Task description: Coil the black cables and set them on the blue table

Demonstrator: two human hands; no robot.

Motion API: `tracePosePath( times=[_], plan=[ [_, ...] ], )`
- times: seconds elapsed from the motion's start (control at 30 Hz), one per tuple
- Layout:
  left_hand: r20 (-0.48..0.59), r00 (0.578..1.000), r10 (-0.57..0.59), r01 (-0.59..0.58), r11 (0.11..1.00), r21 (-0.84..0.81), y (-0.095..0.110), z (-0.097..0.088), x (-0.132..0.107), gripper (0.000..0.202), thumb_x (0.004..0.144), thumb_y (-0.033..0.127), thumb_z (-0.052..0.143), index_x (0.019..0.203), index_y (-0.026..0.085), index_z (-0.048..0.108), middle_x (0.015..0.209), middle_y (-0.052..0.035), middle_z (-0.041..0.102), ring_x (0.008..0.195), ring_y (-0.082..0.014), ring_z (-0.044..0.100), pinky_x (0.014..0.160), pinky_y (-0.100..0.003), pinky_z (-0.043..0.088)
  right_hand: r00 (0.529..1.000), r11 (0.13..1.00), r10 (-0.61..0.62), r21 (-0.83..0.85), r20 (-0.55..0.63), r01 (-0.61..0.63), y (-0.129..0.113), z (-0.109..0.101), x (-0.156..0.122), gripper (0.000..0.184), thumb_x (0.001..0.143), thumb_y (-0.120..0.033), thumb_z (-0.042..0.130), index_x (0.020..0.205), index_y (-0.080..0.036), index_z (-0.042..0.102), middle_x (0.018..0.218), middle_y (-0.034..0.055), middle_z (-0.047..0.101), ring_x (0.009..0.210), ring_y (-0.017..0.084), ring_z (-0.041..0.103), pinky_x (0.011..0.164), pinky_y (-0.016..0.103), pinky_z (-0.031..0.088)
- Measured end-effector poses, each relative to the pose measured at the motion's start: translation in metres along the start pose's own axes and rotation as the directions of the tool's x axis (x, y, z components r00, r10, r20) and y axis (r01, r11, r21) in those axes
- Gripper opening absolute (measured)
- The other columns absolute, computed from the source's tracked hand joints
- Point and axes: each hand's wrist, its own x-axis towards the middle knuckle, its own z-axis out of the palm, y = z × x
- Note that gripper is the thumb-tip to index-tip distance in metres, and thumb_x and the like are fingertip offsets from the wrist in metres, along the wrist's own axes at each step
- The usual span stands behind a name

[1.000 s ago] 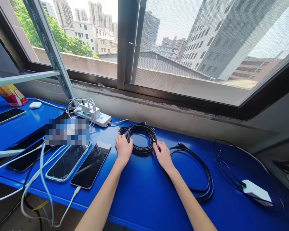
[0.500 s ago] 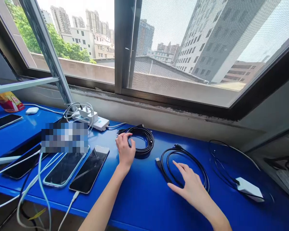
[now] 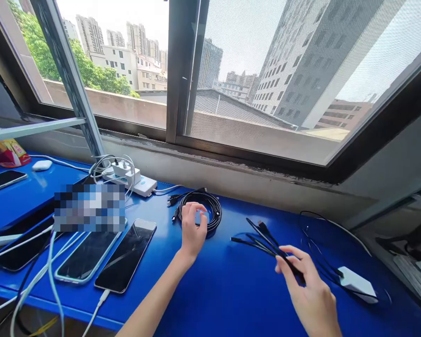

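On the blue table (image 3: 217, 285) lies a coiled black cable (image 3: 214, 210) near the window wall. My left hand (image 3: 192, 230) rests on the coil's near side with its fingers curled over the strands. My right hand (image 3: 310, 292) is raised to the right and pinches a second black cable (image 3: 261, 238), lifted off the table, its loops and plug ends sticking out to the upper left.
Several phones (image 3: 126, 255) lie on charging leads at the left, beside a white power strip (image 3: 133, 180) with plugs. A white adapter (image 3: 358, 283) with a thin black lead sits at the right. A window runs along the back.
My right hand left the coiled cable, moved right to the second cable and picked it up off the table. My left hand stayed at the coil.
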Motion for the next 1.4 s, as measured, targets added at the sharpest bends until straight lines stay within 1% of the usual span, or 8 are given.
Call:
tracePosePath(
  times=[0.2,0.33,0.43,0.67,0.83,0.93,1.23,1.4],
  plan=[
    [0.143,0.978,0.15,-0.117,0.97,-0.213,0.062,-0.017,0.021,0.024,0.085,0.022,0.041,0.069,0.022,0.058,0.076,-0.003,0.063,0.077,-0.0176,0.057,0.076,-0.033,0.045,0.986,0.985,-0.101,0.129,-0.131,0.118,-0.039,-0.037,0.055,0.053,0.078,-0.071,0.053,0.103,-0.026,0.07,0.073,0.003,0.071,0.063,0.019,0.066,0.051,0.025,0.049],
    [0.567,0.762,0.312,-0.105,0.924,-0.367,0.099,-0.043,0.045,0.019,0.089,0.032,0.054,0.081,0.021,0.068,0.08,-0.0012,0.065,0.07,-0.0133,0.057,0.061,-0.024,0.042,0.99,0.953,-0.137,0.27,-0.036,0.141,-0.07,-0.045,0.064,0.047,0.074,-0.063,0.064,0.105,-0.028,0.071,0.069,0.0018,0.069,0.054,0.016,0.061,0.047,0.023,0.049],
    [0.587,0.721,0.369,-0.165,0.914,-0.371,0.108,-0.06,0.063,0.014,0.08,0.031,0.07,0.087,0.018,0.069,0.076,0.0004,0.062,0.065,-0.011,0.055,0.056,-0.021,0.039,0.993,0.908,-0.119,0.401,-0.028,0.12,-0.088,-0.043,0.065,0.05,0.071,-0.062,0.067,0.106,-0.027,0.071,0.059,0.0003,0.064,0.038,0.011,0.048,0.034,0.022,0.039],
    [0.518,0.749,0.413,-0.222,0.893,-0.391,0.1,-0.073,0.088,0.005,0.084,0.023,0.062,0.08,0.02,0.065,0.078,0.0,0.062,0.066,-0.0109,0.056,0.058,-0.02,0.043,0.935,0.757,-0.283,0.649,0.213,0.081,-0.103,-0.045,0.075,0.042,0.082,-0.051,0.061,0.116,-0.027,0.067,0.064,0.0004,0.064,0.042,0.01,0.053,0.039,0.02,0.048],
    [0.205,0.947,0.247,-0.129,0.878,-0.461,0.082,-0.063,0.101,0.007,0.085,0.027,0.055,0.082,0.021,0.057,0.065,0.0019,0.057,0.057,-0.0102,0.052,0.052,-0.02,0.042,0.926,0.737,-0.307,0.671,0.218,0.086,-0.101,-0.043,0.086,0.049,0.079,-0.051,0.065,0.121,-0.027,0.064,0.069,0.0023,0.067,0.047,0.013,0.058,0.045,0.025,0.056],
    [0.075,0.991,0.108,-0.053,0.85,-0.524,0.069,-0.055,0.108,0.012,0.081,0.03,0.06,0.082,0.02,0.056,0.057,0.005,0.052,0.044,-0.006,0.038,0.04,-0.017,0.03,0.94,0.738,-0.274,0.672,0.202,0.071,-0.095,-0.034,0.096,0.05,0.077,-0.052,0.067,0.12,-0.027,0.065,0.076,0.0042,0.07,0.056,0.015,0.064,0.053,0.026,0.059],
    [-0.073,0.977,-0.198,0.099,0.735,-0.67,0.051,-0.036,0.122,0.021,0.082,0.035,0.064,0.081,0.021,0.048,0.053,0.0091,0.05,0.031,-0.0023,0.031,0.029,-0.014,0.023,0.985,0.799,-0.155,0.596,0.077,0.079,-0.081,-0.029,0.103,0.055,0.067,-0.05,0.076,0.117,-0.03,0.068,0.104,0.0098,0.07,0.046,0.011,0.053,0.026,0.02,0.039],
    [-0.078,0.951,-0.3,0.201,0.789,-0.581,0.044,-0.042,0.127,0.009,0.089,0.025,0.054,0.083,0.019,0.053,0.057,0.006,0.059,0.039,-0.007,0.055,0.035,-0.014,0.042,0.994,0.845,0.011,0.533,-0.11,0.05,-0.059,-0.039,0.1,0.044,0.078,-0.05,0.067,0.121,-0.038,0.064,0.112,0.0074,0.068,0.04,0.01,0.05,0.02,0.02,0.031]
  ],
)
